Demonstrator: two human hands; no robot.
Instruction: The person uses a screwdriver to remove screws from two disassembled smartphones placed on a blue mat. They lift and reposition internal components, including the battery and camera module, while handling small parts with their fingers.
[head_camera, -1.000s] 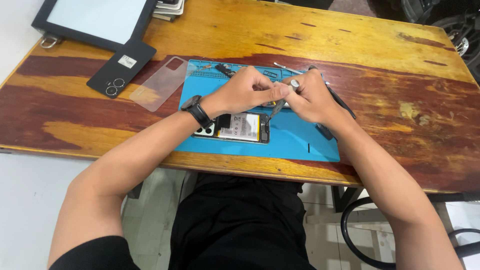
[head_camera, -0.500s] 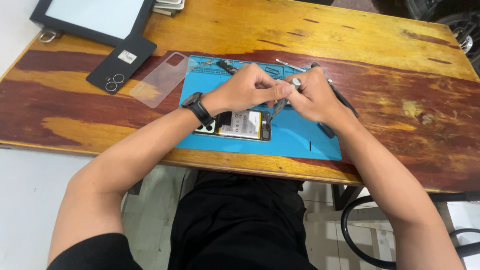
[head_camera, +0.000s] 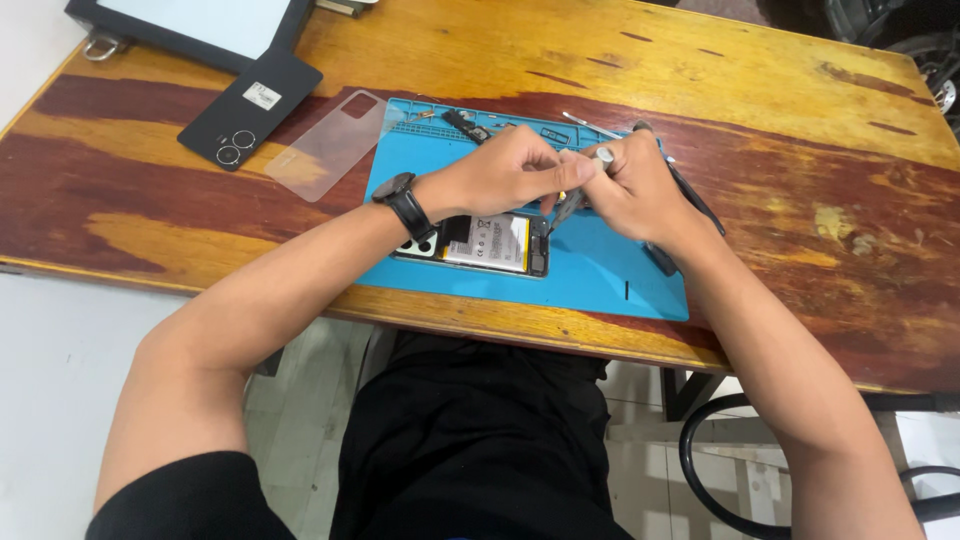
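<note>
Fingers (head_camera: 548, 172) of both hands are pinching a slim tool (head_camera: 572, 205) (tip down) over the opened phone (head_camera: 485, 243), lying near the blue mat's (head_camera: 600, 275) front edge.

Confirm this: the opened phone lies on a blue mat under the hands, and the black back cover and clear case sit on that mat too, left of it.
Not quite. The opened phone does lie on the blue mat under the hands, but the black back cover and clear case rest on the bare wooden table, left of the mat, as the head view shows.
</note>
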